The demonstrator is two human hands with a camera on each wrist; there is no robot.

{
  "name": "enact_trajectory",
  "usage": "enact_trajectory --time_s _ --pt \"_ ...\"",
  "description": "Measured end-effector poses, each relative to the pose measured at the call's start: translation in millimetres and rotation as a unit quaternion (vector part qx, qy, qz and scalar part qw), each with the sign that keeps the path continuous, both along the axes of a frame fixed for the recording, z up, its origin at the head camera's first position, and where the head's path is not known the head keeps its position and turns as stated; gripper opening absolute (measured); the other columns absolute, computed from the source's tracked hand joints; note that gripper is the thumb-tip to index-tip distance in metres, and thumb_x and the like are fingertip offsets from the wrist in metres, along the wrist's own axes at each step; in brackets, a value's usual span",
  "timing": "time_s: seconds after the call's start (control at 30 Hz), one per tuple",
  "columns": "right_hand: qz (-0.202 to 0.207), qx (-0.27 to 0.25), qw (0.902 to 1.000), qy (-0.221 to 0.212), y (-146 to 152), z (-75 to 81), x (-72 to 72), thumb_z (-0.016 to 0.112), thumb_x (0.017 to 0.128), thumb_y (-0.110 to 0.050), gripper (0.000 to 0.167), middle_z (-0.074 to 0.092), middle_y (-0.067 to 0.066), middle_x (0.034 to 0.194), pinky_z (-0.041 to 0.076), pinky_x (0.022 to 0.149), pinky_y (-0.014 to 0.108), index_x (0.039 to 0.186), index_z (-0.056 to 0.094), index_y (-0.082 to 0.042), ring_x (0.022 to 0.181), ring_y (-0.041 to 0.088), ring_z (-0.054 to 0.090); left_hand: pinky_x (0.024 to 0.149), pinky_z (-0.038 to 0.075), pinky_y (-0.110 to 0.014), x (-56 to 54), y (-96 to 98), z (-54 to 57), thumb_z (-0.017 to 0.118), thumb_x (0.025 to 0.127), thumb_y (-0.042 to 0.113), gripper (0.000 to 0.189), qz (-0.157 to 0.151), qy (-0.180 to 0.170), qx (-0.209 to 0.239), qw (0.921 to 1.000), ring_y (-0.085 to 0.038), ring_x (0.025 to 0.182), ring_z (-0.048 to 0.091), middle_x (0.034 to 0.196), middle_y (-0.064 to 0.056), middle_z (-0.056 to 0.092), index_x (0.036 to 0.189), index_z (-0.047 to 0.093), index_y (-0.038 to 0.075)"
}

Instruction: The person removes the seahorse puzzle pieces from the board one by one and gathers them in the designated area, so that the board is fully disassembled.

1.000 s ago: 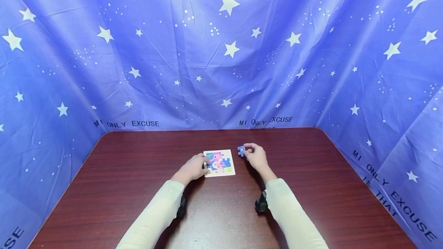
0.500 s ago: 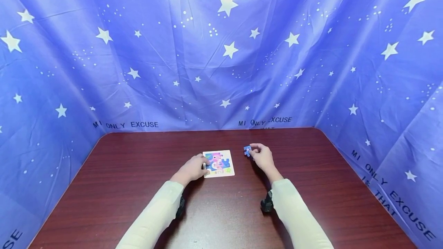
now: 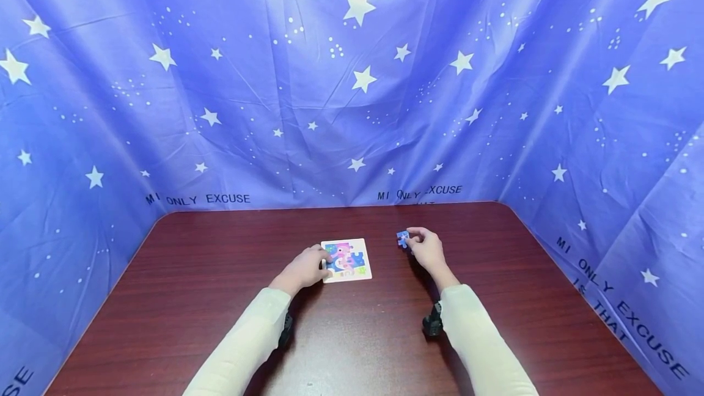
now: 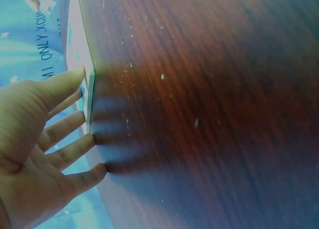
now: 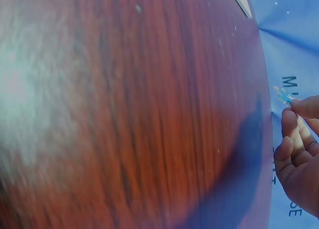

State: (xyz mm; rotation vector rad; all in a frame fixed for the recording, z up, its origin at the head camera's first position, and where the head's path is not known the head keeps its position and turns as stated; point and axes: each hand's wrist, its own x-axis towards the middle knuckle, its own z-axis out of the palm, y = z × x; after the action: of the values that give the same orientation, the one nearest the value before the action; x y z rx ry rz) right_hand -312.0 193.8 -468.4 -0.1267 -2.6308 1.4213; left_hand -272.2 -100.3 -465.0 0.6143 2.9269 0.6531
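Note:
A square jigsaw puzzle board [image 3: 360, 245] with a pale frame lies flat on the table, its picture a pink figure on blue. Pale gaps show at the upper right of the picture. My left hand [image 3: 304, 269] rests at the board's left edge, and in the left wrist view its thumb and fairly straight fingers [image 4: 70, 151] touch the rim. Right of the board, my right hand [image 3: 428, 250] pinches a blue puzzle piece [image 3: 403, 239] with a pale star between thumb and fingertips. In the right wrist view this puzzle piece [image 5: 284, 95] appears edge-on, above the table.
The dark red-brown wooden table [image 3: 352, 347] stretches around the board. A blue curtain [image 3: 313, 96] with stars and lettering hangs along the back and both sides. Black wrist devices [image 3: 432, 321] sit at the cuffs.
My right hand has moved to the right, away from the board, with the blue puzzle piece still pinched. The left hand and the board keep their places.

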Motion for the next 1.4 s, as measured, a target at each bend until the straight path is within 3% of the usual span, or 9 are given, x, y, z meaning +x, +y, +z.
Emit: enact_trajectory --time_s 0.93,1.2,1.4 --pt "-0.025 0.019 0.9995 -0.003 42 7.0 2.9 0.058 0.089 -0.008 0.029 0.061 0.009 0.080 0.045 0.056 0.022 0.117 0.061 -0.001 0.058 0.008 0.054 0.090 0.046 -0.038 -0.7 0.4 -1.3 0.071 0.081 0.017 0.026 -0.002 0.013 0.001 0.9999 -0.024 0.093 0.055 0.107 -0.011 0.058 0.103 0.067 0.003" --pt "-0.037 0.012 0.9992 -0.010 52 9.3 4.0 0.058 0.089 -0.008 0.030 0.063 0.013 0.084 0.047 0.057 0.022 0.119 0.060 -0.002 0.057 0.008 0.055 0.091 0.045 -0.039 -0.6 0.8 -0.1 0.070 0.083 0.017 0.026 -0.003 0.000 -0.001 1.0000 -0.025 0.096 0.055 0.108 -0.011 0.057 0.105 0.066 0.004" --pt "-0.046 0.006 0.9989 -0.008 58 9.6 3.5 0.059 0.088 -0.009 0.031 0.061 0.007 0.078 0.046 0.055 0.021 0.118 0.061 -0.002 0.055 0.005 0.054 0.091 0.045 -0.039 0.0 0.7 0.0 0.069 0.083 0.017 0.026 0.001 -0.007 -0.002 1.0000 -0.025 0.097 0.054 0.110 -0.012 0.057 0.106 0.066 0.004"
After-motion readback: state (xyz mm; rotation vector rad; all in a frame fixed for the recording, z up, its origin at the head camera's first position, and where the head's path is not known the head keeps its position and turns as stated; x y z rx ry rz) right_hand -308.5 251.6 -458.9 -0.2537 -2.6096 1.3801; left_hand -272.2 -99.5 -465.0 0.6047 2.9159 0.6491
